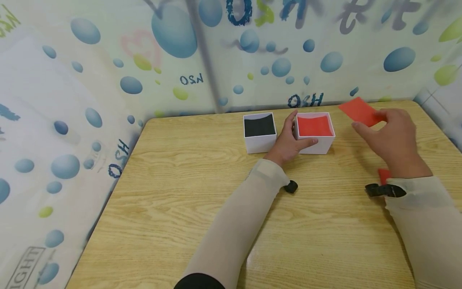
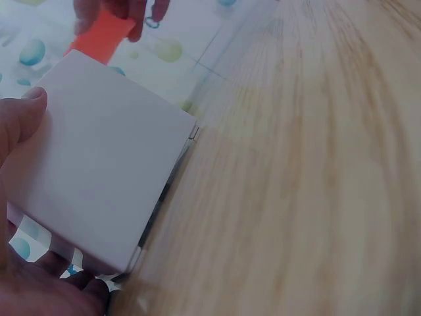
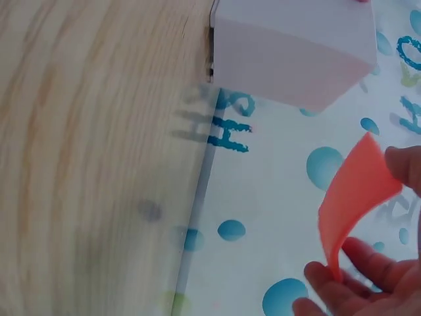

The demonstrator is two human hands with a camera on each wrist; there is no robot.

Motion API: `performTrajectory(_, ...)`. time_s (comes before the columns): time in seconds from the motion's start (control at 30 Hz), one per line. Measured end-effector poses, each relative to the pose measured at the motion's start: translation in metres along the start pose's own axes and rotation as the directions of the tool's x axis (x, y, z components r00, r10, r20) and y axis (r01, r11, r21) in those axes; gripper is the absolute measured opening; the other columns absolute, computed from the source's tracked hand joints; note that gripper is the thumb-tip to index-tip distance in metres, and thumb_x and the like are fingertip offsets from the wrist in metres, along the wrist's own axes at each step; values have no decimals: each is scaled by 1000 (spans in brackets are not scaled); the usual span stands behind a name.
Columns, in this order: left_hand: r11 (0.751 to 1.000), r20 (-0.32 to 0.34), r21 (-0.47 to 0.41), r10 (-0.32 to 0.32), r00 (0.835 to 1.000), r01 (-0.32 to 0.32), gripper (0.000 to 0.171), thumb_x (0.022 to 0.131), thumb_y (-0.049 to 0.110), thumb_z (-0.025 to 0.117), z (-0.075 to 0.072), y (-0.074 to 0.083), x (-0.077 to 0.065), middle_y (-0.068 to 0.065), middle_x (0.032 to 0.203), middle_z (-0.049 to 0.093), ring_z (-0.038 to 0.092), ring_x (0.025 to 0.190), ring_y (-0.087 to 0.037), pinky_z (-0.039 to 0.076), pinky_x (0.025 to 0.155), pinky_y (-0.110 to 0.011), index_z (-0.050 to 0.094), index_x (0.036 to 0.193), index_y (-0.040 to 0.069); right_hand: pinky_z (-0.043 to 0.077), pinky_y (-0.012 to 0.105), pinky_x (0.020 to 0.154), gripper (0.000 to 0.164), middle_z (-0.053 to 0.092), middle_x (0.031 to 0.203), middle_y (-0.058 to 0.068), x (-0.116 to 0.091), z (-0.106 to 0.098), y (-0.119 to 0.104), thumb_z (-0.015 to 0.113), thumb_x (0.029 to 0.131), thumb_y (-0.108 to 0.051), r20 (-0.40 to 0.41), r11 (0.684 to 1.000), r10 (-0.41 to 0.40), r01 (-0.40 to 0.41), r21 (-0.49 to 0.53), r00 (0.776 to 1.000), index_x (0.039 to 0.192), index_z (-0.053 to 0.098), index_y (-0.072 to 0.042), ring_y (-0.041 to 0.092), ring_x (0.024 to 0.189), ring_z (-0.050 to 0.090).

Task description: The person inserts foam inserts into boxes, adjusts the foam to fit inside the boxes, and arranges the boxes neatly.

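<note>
My left hand (image 1: 285, 142) grips the left side of a white box (image 1: 315, 145) at the back of the table. Its thumb lies across the front face, and the fingers are at the left side. Red sheets (image 1: 314, 126) fill this box. Close on the left stands a second white box (image 1: 260, 143) with black sheets (image 1: 259, 125) inside. To the right, my right hand (image 1: 395, 134) pinches a red paper sheet (image 1: 361, 111) between thumb and fingers, raised above the table. The sheet (image 3: 358, 191) bows in a curve in the right wrist view.
Part of another red piece (image 1: 383, 175) shows on the table beside the right wrist, partly hidden by it. A wall covering (image 1: 231, 64) printed with blue and green drops stands behind the table's back edge. The wooden table (image 1: 180, 180) extends leftward and toward me.
</note>
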State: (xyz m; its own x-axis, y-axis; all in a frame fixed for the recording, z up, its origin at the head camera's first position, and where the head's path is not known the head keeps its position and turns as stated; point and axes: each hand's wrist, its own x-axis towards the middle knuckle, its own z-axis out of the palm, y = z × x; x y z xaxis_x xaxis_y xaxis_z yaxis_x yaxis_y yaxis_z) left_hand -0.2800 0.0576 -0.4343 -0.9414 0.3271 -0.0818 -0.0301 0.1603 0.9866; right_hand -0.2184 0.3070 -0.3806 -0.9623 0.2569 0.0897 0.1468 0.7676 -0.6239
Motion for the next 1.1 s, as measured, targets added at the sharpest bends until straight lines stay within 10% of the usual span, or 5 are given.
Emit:
performTrajectory(0.43,1000,17,-18,1,1000,-1,103,91,23,86,-2,2,-1,9,158,43,49,132,-10,52,109,-32,18,164,46,39,60,116,74,46,158,21,-14,25,-30,75,99,-33,12,953,-194,185,240,981,159,42,-4,45,145,47)
performTrajectory(1.1,1000,4,11,-1,1000,1,103,90,25,87,0,2,-2,9,165,37,45,143,-14,47,115,-35,19,165,46,38,61,113,81,36,168,20,-17,37,-36,72,102,-23,128,943,-257,219,252,958,168,26,-14,46,150,40)
